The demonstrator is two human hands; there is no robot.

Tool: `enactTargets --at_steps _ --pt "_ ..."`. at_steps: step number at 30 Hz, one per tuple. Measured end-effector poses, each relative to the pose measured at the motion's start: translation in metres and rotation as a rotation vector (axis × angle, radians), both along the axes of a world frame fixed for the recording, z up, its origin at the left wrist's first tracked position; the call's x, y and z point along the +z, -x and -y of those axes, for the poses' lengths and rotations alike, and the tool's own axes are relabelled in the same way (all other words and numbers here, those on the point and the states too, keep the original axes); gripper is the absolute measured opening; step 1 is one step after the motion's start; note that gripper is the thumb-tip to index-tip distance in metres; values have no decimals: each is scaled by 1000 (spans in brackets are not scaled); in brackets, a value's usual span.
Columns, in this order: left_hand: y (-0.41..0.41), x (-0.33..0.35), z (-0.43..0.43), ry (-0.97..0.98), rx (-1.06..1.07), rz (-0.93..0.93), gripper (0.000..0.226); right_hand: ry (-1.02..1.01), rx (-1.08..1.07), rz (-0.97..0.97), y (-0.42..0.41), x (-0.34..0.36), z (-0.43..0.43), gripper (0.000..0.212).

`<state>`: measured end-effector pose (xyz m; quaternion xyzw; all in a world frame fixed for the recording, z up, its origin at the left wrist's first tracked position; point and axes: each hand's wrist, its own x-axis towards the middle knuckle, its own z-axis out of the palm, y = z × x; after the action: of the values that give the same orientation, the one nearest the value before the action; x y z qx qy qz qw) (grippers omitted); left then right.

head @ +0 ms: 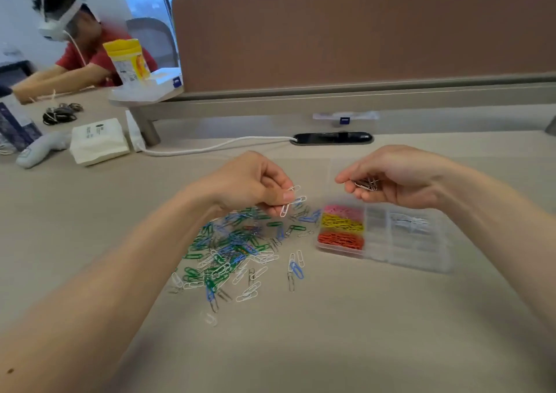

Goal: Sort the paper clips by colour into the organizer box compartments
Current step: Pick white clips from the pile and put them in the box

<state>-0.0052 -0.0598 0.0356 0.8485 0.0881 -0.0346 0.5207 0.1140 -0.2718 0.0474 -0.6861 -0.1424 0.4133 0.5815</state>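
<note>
A loose pile of green, blue, white and silver paper clips (231, 251) lies on the beige desk. To its right stands a clear organizer box (421, 260); its left compartments hold pink clips (343, 212), yellow clips (341, 223) and red-orange clips (340, 240), and a right compartment holds white clips (409, 221). My left hand (249, 182) hovers above the pile's far edge and pinches a few white clips (293, 201). My right hand (397, 175) hangs over the box's far side, its fingers curled round a small bunch of silver clips (367, 183).
A white cable (216, 147) runs to a black grommet slot (331, 138) behind my hands. At the left lie a white packet (99, 141), a grey device (39, 148) and black hair ties (60, 114). Another person (75, 49) sits at the far left. A brown divider (361, 31) closes the back.
</note>
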Motion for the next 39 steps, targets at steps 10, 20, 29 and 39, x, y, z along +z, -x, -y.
enactTargets --at_steps 10,20,29,39 --pt "-95 1 93 -69 -209 59 6 345 -27 440 -41 -22 83 16" --pt "-122 -11 101 -123 -214 26 12 446 121 658 -48 -33 72 18" --pt "-133 -18 112 -179 -304 2 5 292 13 563 -61 -33 89 19" --pt "-135 -16 125 -399 -408 25 10 317 61 556 -69 -32 95 18"
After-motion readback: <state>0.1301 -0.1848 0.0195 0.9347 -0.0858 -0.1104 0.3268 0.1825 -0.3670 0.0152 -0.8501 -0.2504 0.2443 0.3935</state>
